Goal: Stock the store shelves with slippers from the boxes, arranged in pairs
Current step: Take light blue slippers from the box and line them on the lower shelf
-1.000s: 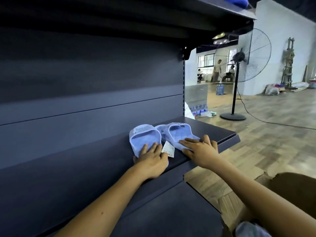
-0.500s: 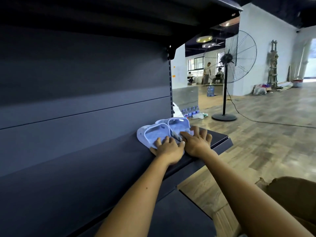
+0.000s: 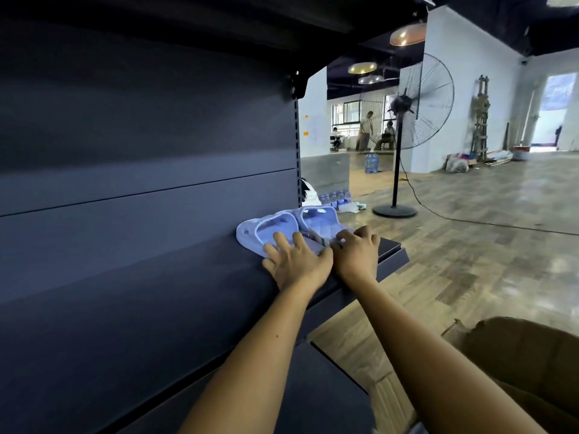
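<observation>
Slippers (image 3: pixel 282 228) pale blue, paired on shelf (image 3: pixel 388 247); left hand (image 3: pixel 297 261), right hand (image 3: pixel 357 252) flat on heels, ungripped.

A glossy wood-plank floor (image 3: pixel 488 245) stretched away to white painted walls (image 3: pixel 463 98) under a dark ceiling hung with round gold-toned lamps (image 3: pixel 362 68). A tall black pedestal fan with a wide wire cage (image 3: pixel 416 101) stood on its round base, its cord trailing across the floor. Daylight came through far windows (image 3: pixel 351 112) and a bright doorway (image 3: pixel 551 117) at the right.
</observation>
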A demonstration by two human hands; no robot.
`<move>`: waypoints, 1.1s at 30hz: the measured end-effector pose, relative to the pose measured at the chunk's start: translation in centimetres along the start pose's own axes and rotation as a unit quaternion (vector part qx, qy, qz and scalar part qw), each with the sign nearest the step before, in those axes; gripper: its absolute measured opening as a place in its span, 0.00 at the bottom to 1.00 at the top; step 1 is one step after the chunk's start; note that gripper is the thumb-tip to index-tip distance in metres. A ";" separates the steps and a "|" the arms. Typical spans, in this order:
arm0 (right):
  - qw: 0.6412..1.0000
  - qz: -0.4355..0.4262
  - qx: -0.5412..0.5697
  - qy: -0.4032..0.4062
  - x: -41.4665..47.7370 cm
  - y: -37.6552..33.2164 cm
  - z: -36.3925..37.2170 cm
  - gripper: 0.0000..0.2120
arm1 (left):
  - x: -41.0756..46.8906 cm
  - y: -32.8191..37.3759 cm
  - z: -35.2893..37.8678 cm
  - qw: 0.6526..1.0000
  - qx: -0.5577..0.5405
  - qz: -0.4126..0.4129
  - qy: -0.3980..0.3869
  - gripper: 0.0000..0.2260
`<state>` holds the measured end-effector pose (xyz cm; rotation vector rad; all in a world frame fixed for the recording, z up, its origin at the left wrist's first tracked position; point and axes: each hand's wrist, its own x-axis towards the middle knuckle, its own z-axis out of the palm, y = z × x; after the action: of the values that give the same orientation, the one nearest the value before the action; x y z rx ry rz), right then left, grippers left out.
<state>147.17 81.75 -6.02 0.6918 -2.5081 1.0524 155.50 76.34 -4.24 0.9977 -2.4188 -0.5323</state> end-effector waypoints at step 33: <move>0.992 -0.002 -0.031 -0.123 -0.5 -0.3 -1.6 0.23 | -2.1 -1.3 -0.7 0.996 0.002 0.078 -0.034 0.25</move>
<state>147.91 82.93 -5.05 0.8550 -2.7320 0.9334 157.92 76.83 -4.90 0.7961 -2.5321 -0.5133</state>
